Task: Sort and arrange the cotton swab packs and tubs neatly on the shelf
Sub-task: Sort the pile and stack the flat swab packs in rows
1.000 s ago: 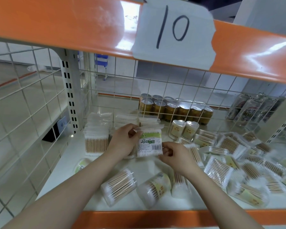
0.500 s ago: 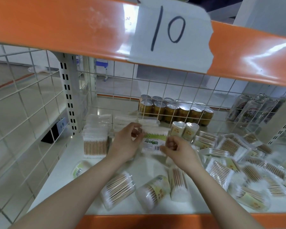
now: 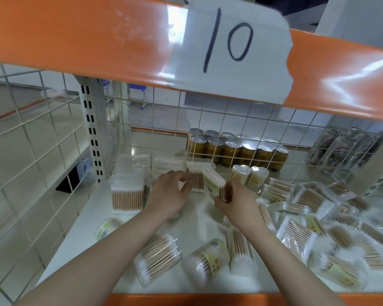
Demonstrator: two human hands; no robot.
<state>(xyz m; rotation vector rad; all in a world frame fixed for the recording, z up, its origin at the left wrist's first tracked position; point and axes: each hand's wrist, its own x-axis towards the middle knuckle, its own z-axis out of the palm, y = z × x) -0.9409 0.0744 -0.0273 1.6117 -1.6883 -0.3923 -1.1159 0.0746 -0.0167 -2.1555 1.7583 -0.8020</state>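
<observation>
Head view, looking down into shelf [image 3: 97, 219] bay under orange beam with paper label "10" [image 3: 230, 45]. Right hand [image 3: 237, 202] gripping green-labelled swab pack [image 3: 215, 182], fingers curled round its lower right edge; pack standing on edge, tilted, long axis running from near right up toward far left, top leaning against standing row of packs [image 3: 197, 177]. Left hand [image 3: 170, 195] at left side of same row, fingers bent onto front pack there; whether pinching or only pressing cannot be told, view partly blocked by hand itself. Row swabs upright, sticks vertical, cotton tips at top and bottom. Second neat stack of packs [image 3: 127, 195] further left, near slotted upright post [image 3: 93, 138], sticks likewise vertical. Two upright tubs [image 3: 248, 175] just right of held pack, standing on end. Three tubs lying on their sides [image 3: 197, 263] along front edge, long axes roughly front-to-back, slightly fanned. One more flat round tub [image 3: 106, 228] at front left, apart from others. Loose heap of packs [image 3: 318, 219] over right half of shelf, pointing every which way, some blurred. Behind wire grid: gold cans [image 3: 237, 151] in block, shrink-wrapped cans [image 3: 341, 151] to far right.
</observation>
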